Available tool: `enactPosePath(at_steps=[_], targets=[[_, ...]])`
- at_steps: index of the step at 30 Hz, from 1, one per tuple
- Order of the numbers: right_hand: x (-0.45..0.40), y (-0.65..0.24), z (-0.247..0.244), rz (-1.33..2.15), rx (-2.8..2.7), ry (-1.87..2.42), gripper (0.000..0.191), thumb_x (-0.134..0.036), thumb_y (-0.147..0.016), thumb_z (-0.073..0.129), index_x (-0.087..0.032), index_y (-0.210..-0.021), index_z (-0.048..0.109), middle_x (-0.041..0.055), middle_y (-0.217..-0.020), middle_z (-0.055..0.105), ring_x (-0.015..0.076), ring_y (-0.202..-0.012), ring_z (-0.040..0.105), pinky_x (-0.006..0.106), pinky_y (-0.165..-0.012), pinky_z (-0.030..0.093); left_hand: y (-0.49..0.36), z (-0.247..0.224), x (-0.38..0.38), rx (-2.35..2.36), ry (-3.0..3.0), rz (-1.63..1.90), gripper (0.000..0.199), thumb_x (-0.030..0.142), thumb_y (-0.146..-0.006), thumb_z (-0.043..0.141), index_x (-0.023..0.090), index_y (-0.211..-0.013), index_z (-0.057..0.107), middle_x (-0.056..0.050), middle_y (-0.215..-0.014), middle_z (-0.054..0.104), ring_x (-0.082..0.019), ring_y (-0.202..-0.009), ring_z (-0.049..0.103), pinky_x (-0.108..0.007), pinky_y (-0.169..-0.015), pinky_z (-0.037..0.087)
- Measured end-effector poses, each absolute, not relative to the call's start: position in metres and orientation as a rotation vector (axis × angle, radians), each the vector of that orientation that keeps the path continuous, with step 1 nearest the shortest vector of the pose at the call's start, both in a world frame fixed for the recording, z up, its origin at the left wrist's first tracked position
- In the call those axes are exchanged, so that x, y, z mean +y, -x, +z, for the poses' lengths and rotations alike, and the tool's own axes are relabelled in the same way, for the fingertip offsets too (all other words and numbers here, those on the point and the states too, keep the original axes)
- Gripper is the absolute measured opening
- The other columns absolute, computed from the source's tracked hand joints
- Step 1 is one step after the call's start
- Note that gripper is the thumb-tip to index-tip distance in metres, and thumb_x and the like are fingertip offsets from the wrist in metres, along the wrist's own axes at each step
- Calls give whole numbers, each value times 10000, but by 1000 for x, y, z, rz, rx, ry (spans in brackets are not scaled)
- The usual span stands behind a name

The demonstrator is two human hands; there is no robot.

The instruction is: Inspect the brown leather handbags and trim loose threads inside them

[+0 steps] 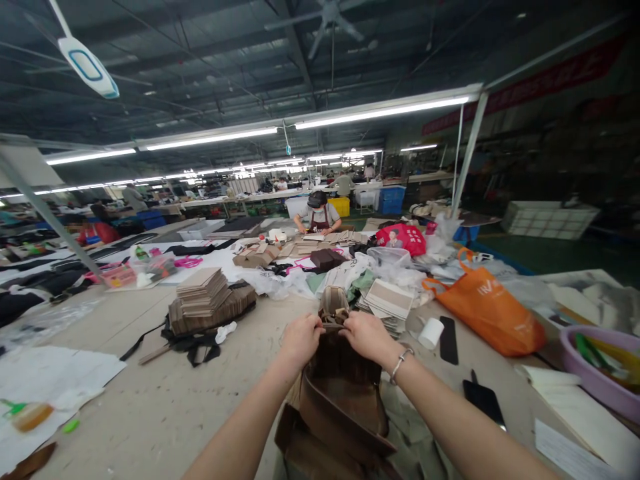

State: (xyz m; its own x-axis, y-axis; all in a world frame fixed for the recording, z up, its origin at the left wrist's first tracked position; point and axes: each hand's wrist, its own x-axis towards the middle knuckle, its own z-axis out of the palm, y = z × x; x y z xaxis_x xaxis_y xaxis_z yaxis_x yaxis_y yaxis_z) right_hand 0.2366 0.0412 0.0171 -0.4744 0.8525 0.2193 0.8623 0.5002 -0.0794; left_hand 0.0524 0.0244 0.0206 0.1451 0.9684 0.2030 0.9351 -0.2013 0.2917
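Note:
A brown, leather-like bag [345, 400] stands in front of me at the near edge of the table. My left hand [303, 339] pinches the left side of its far upper edge. On the right side of that edge, the fingers of my right hand [369, 337] are closed too, only a short way from the left ones. Between and beyond my fingertips shows a lighter beige-brown part [334, 301] of the piece. Folds and flaps of brown material hang toward me, over greenish-grey cloth [413, 427].
Left stands a stack of beige panels [200, 293]; right lie a white roll [431, 333], a black strip [449, 340], a dark phone-like object [484, 402], an orange bag [493, 310] and a purple basin [580, 370]. A co-worker [317, 215] sits across the table.

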Motion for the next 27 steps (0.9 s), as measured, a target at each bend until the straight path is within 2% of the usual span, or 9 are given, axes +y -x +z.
enactPosePath(at_steps=[13,22,24,27], targets=[[40,-237,15,-44,-2505,1453,286,-403,-886,516,-192,-799,689,73,-867,642,201,-838,598,276,-708,437,-55,13,24,1893,-2327,542,132,170,-871,418,163,-881,549,-62,-865,627,-180,-821,585,-270,-695,384],[38,-240,12,-99,-2528,1393,373,-424,-932,417,-184,-822,681,79,-849,632,205,-831,587,286,-707,416,-56,10,27,1899,-2326,570,134,168,-870,406,155,-882,538,-83,-845,625,-203,-829,597,-282,-692,384],[38,-242,13,-73,-2543,1327,398,-487,-919,416,-195,-881,684,76,-877,630,209,-850,585,291,-728,417,-56,10,27,1898,-2327,577,136,165,-870,403,153,-886,538,-85,-851,624,-204,-838,596,-282,-697,386],[40,-242,16,-23,-2533,1242,456,-596,-824,521,-225,-1053,654,70,-965,624,222,-904,576,297,-763,419,-56,9,28,1899,-2323,580,134,163,-869,406,151,-885,539,-88,-853,621,-204,-841,596,-282,-698,386]])
